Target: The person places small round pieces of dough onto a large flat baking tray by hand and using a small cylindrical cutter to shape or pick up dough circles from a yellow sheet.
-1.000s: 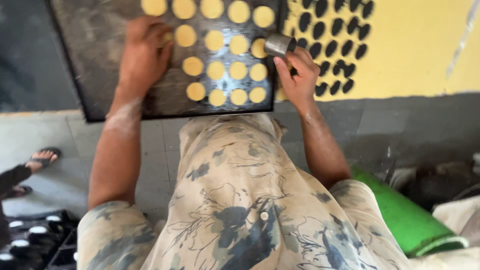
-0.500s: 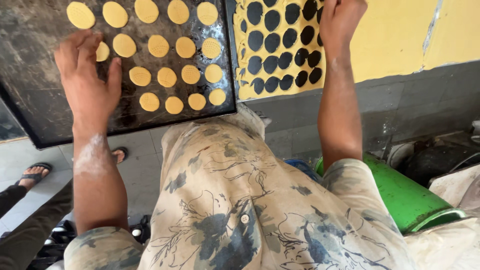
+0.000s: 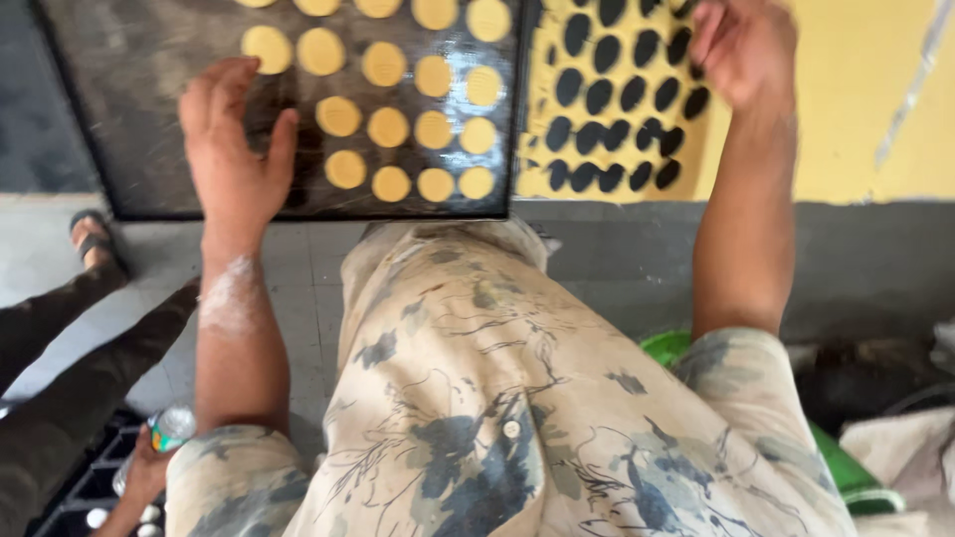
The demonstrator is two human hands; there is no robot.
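Left hand (image 3: 234, 149): spread flat on the dark tray (image 3: 149, 189), grasping nothing.
Right hand (image 3: 746, 50): blurred, grip unclear.
Dough rounds (image 3: 390, 127): likely soft, fragile; lift by edges.

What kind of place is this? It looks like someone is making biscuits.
Probably a small bakery or biscuit workshop. A dark baking tray holds rows of round dough discs, and beside it lies a rolled yellow dough sheet full of cut-out holes. The left hand rests on the tray, its forearm dusted with flour.
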